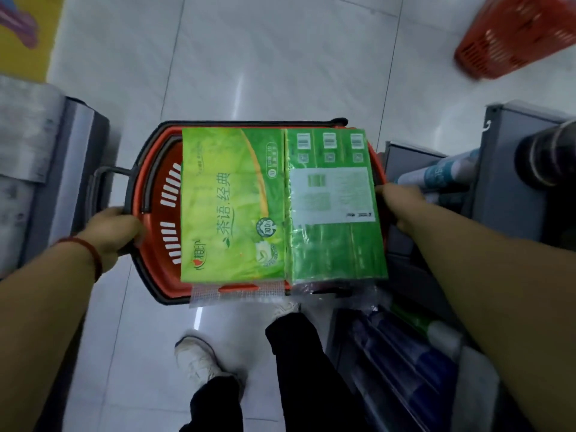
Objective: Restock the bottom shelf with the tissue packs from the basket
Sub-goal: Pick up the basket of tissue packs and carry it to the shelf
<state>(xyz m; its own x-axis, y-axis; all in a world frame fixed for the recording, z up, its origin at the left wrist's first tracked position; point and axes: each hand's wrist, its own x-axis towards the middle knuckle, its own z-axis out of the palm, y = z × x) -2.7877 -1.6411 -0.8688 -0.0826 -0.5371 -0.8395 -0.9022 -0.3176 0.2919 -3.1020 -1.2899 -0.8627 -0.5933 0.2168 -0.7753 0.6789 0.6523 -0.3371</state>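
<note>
A: Landmark was the red basket [149, 219], dark rim, held up above the tiled floor [249, 57]. Shelving [511, 169] stood just right of it, a grey unit [46, 169] off to its left. A second red basket [511, 35] sat well beyond it, up and right, blurred.

B: Where were the tissue packs?

A: Two green packs on top of the basket, side by side and touching. The printed-front pack [232, 207] covered the middle. The barcode-side pack [335, 210] covered the right part. Both overhung the near rim and hid most of the inside. My guess: too wide to drop in, so they rode flat across the rim.

B: Hands?

A: Both on the basket's sides, none on the handles. Left hand [109, 233] was wrapped around the left rim, fingers curled under, red cord on the wrist. Right hand [402, 207] was at the right edge, beside the barcode-side pack. It looked clamped on the rim there, but its fingers were hidden, so I couldn't confirm the grip.

B: Why the two-sided hold?

A: Probably to keep the basket level so the loose packs wouldn't slide. Both forearms reached forward, roughly symmetric. Feet [196, 360] were directly below the basket's near edge.

B: Progress?

A: No pack on the bottom shelf yet, as far as I could judge. That shelf wasn't clearly visible.
</note>
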